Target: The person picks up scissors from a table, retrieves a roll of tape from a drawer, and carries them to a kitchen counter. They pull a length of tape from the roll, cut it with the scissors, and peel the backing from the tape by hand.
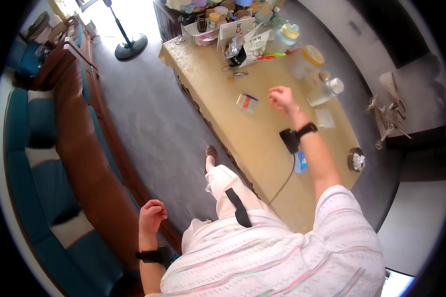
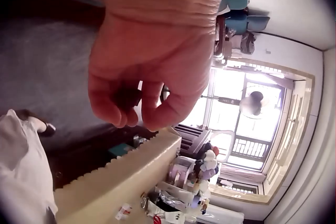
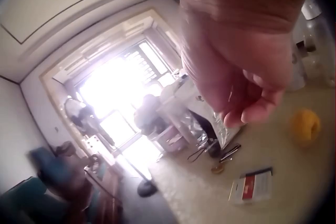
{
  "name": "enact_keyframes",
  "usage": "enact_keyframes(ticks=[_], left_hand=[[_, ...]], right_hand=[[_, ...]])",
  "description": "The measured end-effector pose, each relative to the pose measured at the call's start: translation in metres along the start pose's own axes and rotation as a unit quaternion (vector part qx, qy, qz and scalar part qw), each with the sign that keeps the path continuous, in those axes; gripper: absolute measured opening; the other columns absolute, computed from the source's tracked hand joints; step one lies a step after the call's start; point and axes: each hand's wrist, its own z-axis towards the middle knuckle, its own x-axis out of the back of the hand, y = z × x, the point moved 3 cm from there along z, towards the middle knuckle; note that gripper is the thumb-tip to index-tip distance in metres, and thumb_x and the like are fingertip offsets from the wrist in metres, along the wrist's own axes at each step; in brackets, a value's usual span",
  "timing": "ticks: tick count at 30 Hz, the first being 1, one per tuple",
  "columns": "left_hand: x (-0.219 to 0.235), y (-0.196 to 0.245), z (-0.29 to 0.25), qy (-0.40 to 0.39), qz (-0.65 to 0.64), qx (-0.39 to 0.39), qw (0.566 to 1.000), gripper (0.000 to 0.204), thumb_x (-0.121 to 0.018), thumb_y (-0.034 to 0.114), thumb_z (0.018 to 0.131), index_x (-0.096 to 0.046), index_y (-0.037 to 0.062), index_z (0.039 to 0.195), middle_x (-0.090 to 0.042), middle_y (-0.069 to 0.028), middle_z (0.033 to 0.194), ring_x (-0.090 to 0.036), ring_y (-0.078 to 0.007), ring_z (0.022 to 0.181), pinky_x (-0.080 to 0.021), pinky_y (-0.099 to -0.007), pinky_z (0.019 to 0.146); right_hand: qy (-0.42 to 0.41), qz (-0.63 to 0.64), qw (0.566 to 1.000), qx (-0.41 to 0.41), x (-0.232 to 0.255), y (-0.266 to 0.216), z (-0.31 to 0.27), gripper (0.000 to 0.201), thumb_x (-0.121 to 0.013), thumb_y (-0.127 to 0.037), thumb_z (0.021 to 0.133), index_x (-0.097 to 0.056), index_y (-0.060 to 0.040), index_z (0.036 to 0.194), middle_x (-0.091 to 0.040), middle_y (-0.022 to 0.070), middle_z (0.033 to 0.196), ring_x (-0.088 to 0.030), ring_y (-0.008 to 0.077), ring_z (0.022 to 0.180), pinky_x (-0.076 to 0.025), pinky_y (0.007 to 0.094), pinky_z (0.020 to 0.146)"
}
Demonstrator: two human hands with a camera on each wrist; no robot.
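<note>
Over the table, the right hand (image 1: 282,98) is raised with its fingers loosely curled, and no thing shows in it. A small white and red box (image 1: 247,102) lies on the tabletop to its left. In the right wrist view this hand (image 3: 241,71) hangs above the box (image 3: 252,187), and a yellow-orange ring-shaped thing (image 3: 305,128) sits to the right, blurred. The left hand (image 1: 152,217) is beside the body, away from the table, fingers loosely bent. Nothing clear shows in the left hand (image 2: 149,77) in the left wrist view, though its palm is dark.
Jars and a bottle (image 1: 326,90) stand along the table's far right side, near papers and a crowded basket (image 1: 203,35). An ashtray (image 1: 356,160) and a blue packet (image 1: 300,162) are nearer the body. A long brown sofa (image 1: 79,128) runs on the left; a fan base (image 1: 131,47) stands beyond.
</note>
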Motion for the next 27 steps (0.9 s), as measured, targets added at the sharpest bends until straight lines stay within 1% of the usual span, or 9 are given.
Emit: enact_keyframes(ticks=[3,5,9,16,18,21,24,26,27], left_hand=[[-0.053,0.044,0.058,-0.017,0.032,0.029,0.999,0.006,-0.053,0.001,0.079,-0.057,0.0018,0.083,-0.057,-0.008,0.069,-0.056,-0.0168,0.055,-0.047,-0.0267,0.047],[-0.094,0.073,0.093,-0.036,0.057,0.027,0.997,0.005,-0.055,0.004,0.081,-0.057,0.0016,0.085,-0.055,-0.0071,0.064,-0.053,-0.0145,0.05,-0.044,-0.0247,0.045],[-0.177,0.135,0.145,-0.104,0.07,0.025,0.992,0.011,-0.06,0.003,0.078,-0.06,-0.0005,0.089,-0.056,-0.0036,0.064,-0.051,-0.01,0.053,-0.042,-0.0212,0.049],[-0.329,0.229,0.165,-0.293,0.118,0.018,0.949,0.017,-0.064,0.003,0.075,-0.062,-0.0064,0.089,-0.055,-0.0033,0.068,-0.048,-0.0083,0.058,-0.034,-0.0193,0.053],[-0.358,0.24,0.175,-0.463,0.126,-0.051,0.876,0.021,-0.068,0.014,0.076,-0.064,-0.0035,0.087,-0.059,-0.0118,0.072,-0.054,-0.016,0.056,-0.042,-0.0222,0.05],[-0.396,0.256,0.176,-0.64,0.117,0.009,0.759,0.023,-0.067,0.009,0.077,-0.064,-0.0047,0.095,-0.062,-0.0175,0.085,-0.057,-0.0193,0.056,-0.046,-0.0254,0.053],[-0.418,0.244,0.168,-0.682,-0.022,-0.049,0.729,0.025,-0.069,0.012,0.075,-0.065,-0.0081,0.089,-0.055,-0.0091,0.062,-0.05,-0.016,0.045,-0.034,-0.0263,0.038],[-0.423,0.246,0.166,-0.7,-0.033,-0.018,0.713,0.023,-0.069,0.011,0.075,-0.065,-0.0083,0.088,-0.055,-0.0087,0.062,-0.05,-0.0155,0.046,-0.033,-0.0256,0.039],[-0.426,0.248,0.164,-0.702,-0.042,-0.025,0.71,0.022,-0.069,0.01,0.075,-0.065,-0.0082,0.087,-0.055,-0.0089,0.062,-0.05,-0.0153,0.046,-0.033,-0.0253,0.039]], right_hand=[[0.089,-0.125,0.987,0.041,0.012,-0.009,0.116,0.014,-0.054,-0.01,0.073,-0.063,-0.005,0.082,-0.064,0.008,0.073,-0.06,0.015,0.058,-0.047,0.0284,0.051],[0.132,-0.286,0.935,0.161,0.021,-0.02,0.182,0.016,-0.055,-0.014,0.072,-0.064,-0.0072,0.084,-0.065,0.0131,0.079,-0.063,0.0254,0.069,-0.05,0.0352,0.064],[0.119,-0.515,0.848,0.033,0.02,-0.032,0.253,0.027,-0.057,-0.023,0.074,-0.064,-0.0102,0.097,-0.063,0.0155,0.095,-0.059,0.0328,0.093,-0.047,0.0425,0.079],[0.013,-0.59,0.807,0.002,0.008,-0.012,0.286,0.03,-0.059,-0.026,0.071,-0.062,-0.0042,0.092,-0.06,0.0208,0.093,-0.059,0.035,0.088,-0.048,0.0411,0.074],[-0.055,-0.59,0.806,-0.011,-0.001,-0.011,0.286,0.032,-0.06,-0.025,0.07,-0.061,-0.0028,0.093,-0.06,0.0217,0.093,-0.058,0.0355,0.089,-0.048,0.0412,0.074],[-0.024,-0.6,0.799,0.024,-0.002,0.003,0.295,0.033,-0.06,-0.023,0.069,-0.06,-0.0013,0.094,-0.061,0.021,0.094,-0.058,0.0356,0.089,-0.048,0.0404,0.076],[-0.063,-0.576,0.814,-0.045,-0.004,-0.012,0.284,0.035,-0.06,-0.021,0.07,-0.058,0.0,0.098,-0.06,0.0216,0.097,-0.058,0.0363,0.089,-0.048,0.0402,0.077],[-0.08,-0.598,0.793,-0.085,0.0,-0.03,0.262,0.041,-0.062,-0.023,0.071,-0.057,-0.0014,0.105,-0.06,0.0209,0.099,-0.06,0.0345,0.087,-0.049,0.0386,0.076],[-0.055,-0.557,0.825,-0.07,0.004,-0.037,0.247,0.043,-0.063,-0.024,0.071,-0.056,-0.0021,0.108,-0.062,0.0194,0.097,-0.061,0.0317,0.084,-0.05,0.0367,0.073]])
